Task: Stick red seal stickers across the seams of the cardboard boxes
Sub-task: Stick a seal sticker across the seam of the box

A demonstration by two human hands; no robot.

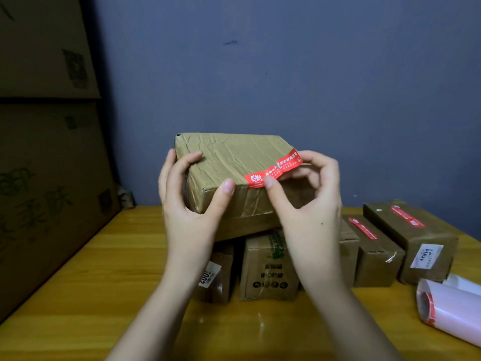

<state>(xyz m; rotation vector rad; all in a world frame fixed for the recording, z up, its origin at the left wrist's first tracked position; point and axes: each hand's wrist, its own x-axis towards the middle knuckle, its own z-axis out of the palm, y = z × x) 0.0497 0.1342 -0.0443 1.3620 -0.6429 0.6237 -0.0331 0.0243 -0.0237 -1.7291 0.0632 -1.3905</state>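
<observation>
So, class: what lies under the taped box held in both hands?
Below the taped box, two smaller cardboard boxes stand on the wooden table. The left hand and right hand hide parts of them, and the held box's underside is unseen.

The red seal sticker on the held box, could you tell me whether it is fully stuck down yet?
Not yet. The red seal sticker has one end on the box; its other end is lifted, pinched by the right hand.

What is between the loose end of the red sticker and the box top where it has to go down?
Nothing visible. The sticker is stuck at the box edge; its free end, held by the right hand, lifts over bare taped cardboard. The left hand grips the far corner.
</observation>
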